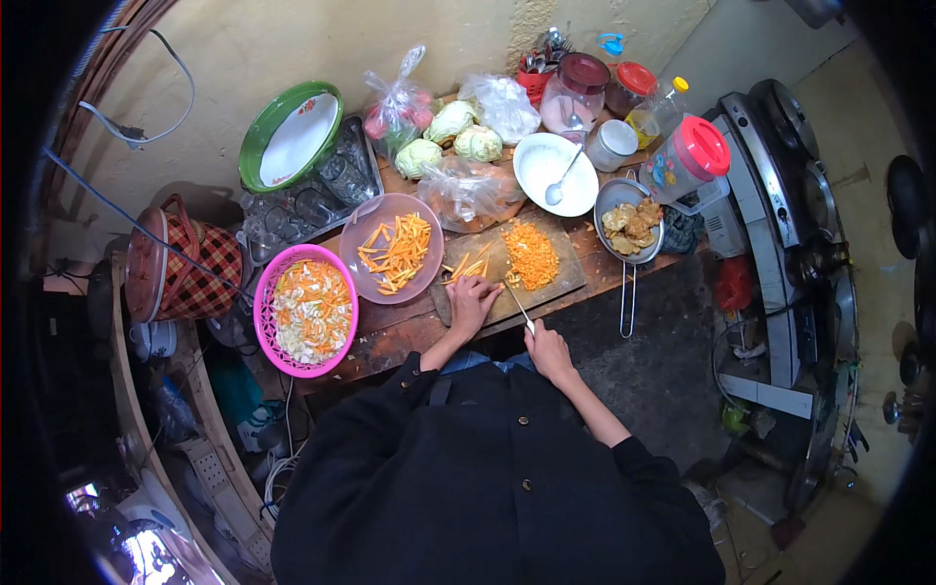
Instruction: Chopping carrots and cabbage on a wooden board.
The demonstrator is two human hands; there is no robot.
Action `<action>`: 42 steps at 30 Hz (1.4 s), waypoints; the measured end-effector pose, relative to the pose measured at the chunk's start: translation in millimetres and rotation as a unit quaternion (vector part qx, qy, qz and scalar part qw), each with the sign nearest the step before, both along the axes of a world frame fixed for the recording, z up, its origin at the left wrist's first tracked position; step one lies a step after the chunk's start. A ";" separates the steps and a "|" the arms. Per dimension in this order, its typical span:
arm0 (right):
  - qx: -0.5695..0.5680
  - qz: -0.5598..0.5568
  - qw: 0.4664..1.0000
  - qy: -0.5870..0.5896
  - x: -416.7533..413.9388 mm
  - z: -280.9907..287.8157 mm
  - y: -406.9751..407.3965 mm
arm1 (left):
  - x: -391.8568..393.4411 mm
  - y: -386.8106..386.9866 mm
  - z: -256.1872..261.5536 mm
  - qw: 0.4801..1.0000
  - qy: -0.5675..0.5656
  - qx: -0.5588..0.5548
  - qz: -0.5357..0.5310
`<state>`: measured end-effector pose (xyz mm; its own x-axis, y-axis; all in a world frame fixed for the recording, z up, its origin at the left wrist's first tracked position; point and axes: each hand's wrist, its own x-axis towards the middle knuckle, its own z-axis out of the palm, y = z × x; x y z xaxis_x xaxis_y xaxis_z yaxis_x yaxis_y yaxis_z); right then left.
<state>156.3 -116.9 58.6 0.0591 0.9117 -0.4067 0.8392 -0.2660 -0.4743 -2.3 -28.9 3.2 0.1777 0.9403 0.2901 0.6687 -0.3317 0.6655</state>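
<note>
My right hand (548, 351) grips the white handle of a kitchen knife (521, 304), its blade pointing up and left over the wooden cutting board (570, 252). My left hand (470, 301) presses on carrot pieces at the board's near side, its fingertips by the knife tip. Beyond those fingers lie a few carrot sticks (468, 265). A heap of diced carrot (531, 256) rests on the board's right half. Left of the board, a translucent plastic bowl (352, 272) holds carrot sticks. Beside it a pink plastic basket (354, 322) contains chopped carrot and pale chopped vegetable.
Behind the board are bagged carrots (472, 194), cabbages (479, 143) and a white bowl (526, 157) with a spoon. A strainer (613, 253) of fried food overhangs the table's right edge. A pitcher (676, 164) and a gas stove (768, 175) stand further right; a green basin (252, 139) leans back left.
</note>
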 end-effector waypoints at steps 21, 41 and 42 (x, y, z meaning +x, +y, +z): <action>-0.008 0.016 0.999 -0.034 -12.5 -7.6 5.0 | -12.8 -5.0 5.1 0.994 -0.060 -0.087 -0.001; 0.025 0.014 0.999 -0.038 -17.4 -9.2 0.2 | -13.2 2.2 7.1 0.995 -0.037 -0.088 -0.030; 0.027 0.011 0.999 -0.036 -18.1 -10.9 3.0 | -12.9 3.0 7.3 0.995 -0.039 -0.084 -0.032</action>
<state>138.1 -113.9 47.7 0.0656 0.9339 -0.3514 0.8769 -0.2220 -0.4264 -15.2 -26.0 10.4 0.2212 0.9644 0.1448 0.5939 -0.2510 0.7644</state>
